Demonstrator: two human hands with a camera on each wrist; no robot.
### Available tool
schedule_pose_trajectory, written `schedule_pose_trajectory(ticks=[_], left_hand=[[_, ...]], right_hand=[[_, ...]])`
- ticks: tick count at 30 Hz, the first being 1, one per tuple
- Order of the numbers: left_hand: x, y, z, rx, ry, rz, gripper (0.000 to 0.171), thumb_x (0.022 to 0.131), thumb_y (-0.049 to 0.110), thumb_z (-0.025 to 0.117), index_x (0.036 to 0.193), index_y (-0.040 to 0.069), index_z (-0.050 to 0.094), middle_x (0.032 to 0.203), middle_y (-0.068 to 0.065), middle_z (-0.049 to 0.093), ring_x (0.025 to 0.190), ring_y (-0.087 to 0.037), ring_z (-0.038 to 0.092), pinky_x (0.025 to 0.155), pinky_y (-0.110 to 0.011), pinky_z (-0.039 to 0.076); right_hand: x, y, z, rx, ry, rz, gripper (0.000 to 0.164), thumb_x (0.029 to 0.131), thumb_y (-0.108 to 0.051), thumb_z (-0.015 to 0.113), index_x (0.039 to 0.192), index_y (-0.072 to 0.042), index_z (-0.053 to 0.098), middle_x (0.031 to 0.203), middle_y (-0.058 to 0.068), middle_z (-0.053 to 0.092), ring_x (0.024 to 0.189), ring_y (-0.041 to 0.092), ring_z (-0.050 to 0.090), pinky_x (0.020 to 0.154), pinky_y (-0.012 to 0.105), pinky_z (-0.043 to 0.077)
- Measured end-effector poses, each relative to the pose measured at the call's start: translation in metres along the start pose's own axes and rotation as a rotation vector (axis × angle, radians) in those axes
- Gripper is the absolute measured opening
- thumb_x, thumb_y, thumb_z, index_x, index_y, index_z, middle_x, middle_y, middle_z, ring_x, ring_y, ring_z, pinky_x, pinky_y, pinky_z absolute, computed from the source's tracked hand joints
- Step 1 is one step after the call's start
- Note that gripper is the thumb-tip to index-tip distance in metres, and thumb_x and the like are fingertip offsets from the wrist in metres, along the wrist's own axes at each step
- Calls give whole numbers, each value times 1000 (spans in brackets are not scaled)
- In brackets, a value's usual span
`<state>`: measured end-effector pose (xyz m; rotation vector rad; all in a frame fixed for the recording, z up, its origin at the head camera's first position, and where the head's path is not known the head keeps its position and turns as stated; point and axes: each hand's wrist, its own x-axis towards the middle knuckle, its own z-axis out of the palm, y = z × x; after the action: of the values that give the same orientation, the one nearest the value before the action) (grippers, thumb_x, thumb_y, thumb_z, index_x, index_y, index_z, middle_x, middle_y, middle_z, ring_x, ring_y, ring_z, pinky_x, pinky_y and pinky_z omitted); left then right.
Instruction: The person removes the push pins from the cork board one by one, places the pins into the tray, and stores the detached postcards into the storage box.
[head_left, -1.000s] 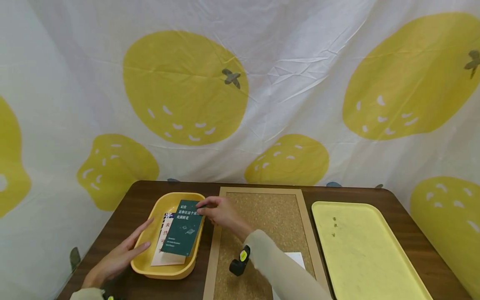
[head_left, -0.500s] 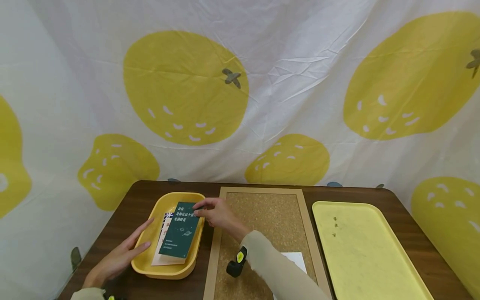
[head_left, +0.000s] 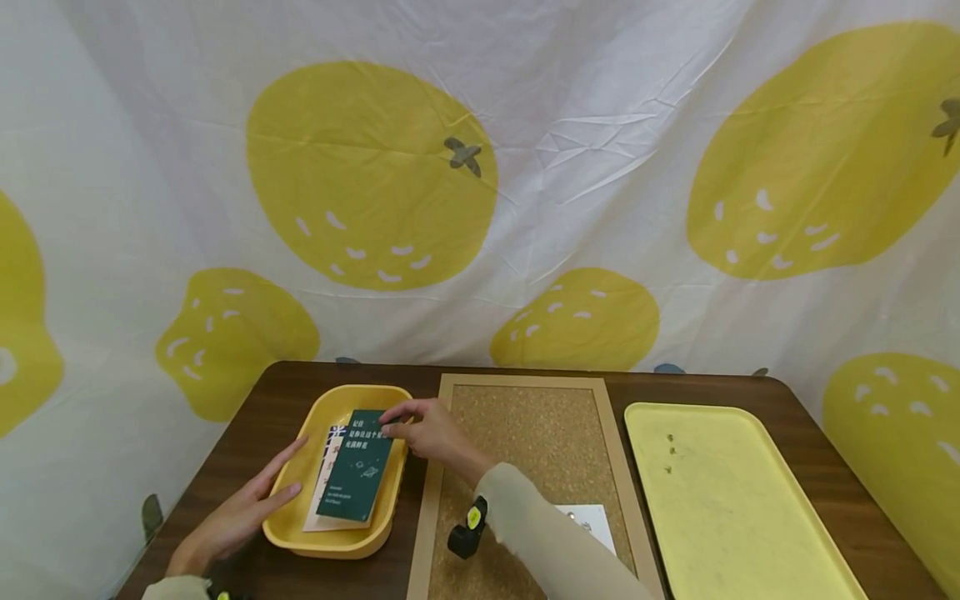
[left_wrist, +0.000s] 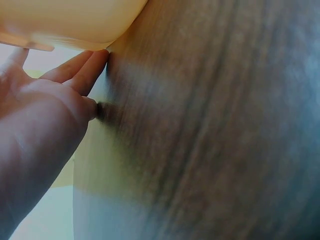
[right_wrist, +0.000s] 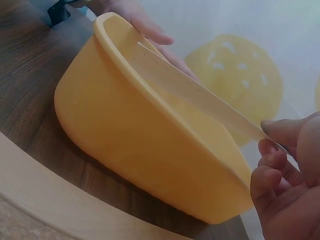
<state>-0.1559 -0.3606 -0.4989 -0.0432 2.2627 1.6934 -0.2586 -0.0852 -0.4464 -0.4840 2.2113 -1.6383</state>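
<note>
Green rectangular card (head_left: 356,467) pinched, the right hand (head_left: 433,433) seems mid-placement over a yellow plastic tub (right_wrist: 130,132). Left hand (head_left: 234,517) straight-fingered; next wants gentle release.

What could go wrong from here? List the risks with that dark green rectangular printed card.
The right hand pinches the dark green rectangular printed card near one corner, so it might slip or bend.

This card overlaps the cream rectangular printed card, so moving it could drag that one along.

The left hand rests against the yellow rounded plastic tub with fingers extended, so a push might shift the tub.
</note>
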Motion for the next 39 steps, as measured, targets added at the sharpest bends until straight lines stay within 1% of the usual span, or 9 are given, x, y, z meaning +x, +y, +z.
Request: schedule_pose_trajectory(ticks=[3, 6, 10, 16, 22, 28, 34, 39], left_hand=[[0, 0, 0, -6, -1, -3, 68, 96, 29, 52, 150, 33, 11, 156, -13, -5, 139, -39, 10, 109, -54, 24], [1, 0, 0, -10, -1, -11, 68, 95, 30, 52, 150, 33, 11, 156, -13, -5, 139, -40, 12, 108, -54, 25], [0, 0, -1, -10, -3, -16, 68, 95, 31, 52, 150, 34, 11, 156, -13, -5, 138, -40, 13, 107, -53, 28], [0, -1, -1, -11, 0, -7, 67, 96, 30, 52, 149, 35, 11, 156, -12, -5, 139, -40, 12, 107, -52, 28], [0, -1, 0, -9, 4, -5, 67, 96, 29, 52, 149, 35, 12, 156, -12, -4, 138, -39, 13, 106, -50, 31], [0, -1, 0, -14, 1, 2, 67, 96, 29, 51, 149, 35, 11, 156, -12, -5, 139, -39, 12, 107, -52, 28], [0, 0, 0, -9, 4, -5, 68, 96, 30, 51, 150, 34, 11, 156, -12, -5, 139, -40, 12, 108, -54, 26], [0, 1, 1, -9, 9, -20, 68, 95, 32, 52, 149, 36, 11, 156, -12, -4, 138, -40, 14, 107, -53, 28]], right_hand=[[0, 0, 1, -29, 0, -10, 8, 83, -20, 71, 90, -21, 74, 84, -1, 55, 56, 11, 45, 47, 21, 39], [1, 1, 3, -64, 0, -22, 7, 83, -21, 71, 89, -23, 74, 85, -2, 56, 62, 12, 47, 49, 22, 40], [0, 1, 5, -83, 1, -43, 7, 83, -21, 71, 89, -23, 74, 85, -3, 56, 70, 13, 49, 52, 23, 41], [-1, 2, 9, -108, 9, -55, 7, 83, -21, 71, 88, -23, 74, 85, -4, 56, 80, 13, 49, 56, 22, 42], [-1, 4, 11, -123, 4, -52, 6, 83, -22, 71, 88, -25, 74, 86, -5, 55, 79, 12, 49, 57, 22, 42], [-1, 5, 12, -128, -3, -63, 6, 83, -22, 71, 88, -24, 74, 86, -5, 55, 80, 12, 49, 57, 22, 42], [-1, 5, 13, -148, -9, -86, 8, 83, -23, 71, 90, -23, 74, 85, -7, 56, 80, 11, 49, 59, 22, 42], [-1, 5, 14, -139, -12, -88, 8, 83, -23, 71, 90, -23, 74, 86, -7, 56, 80, 11, 49, 58, 22, 42]])
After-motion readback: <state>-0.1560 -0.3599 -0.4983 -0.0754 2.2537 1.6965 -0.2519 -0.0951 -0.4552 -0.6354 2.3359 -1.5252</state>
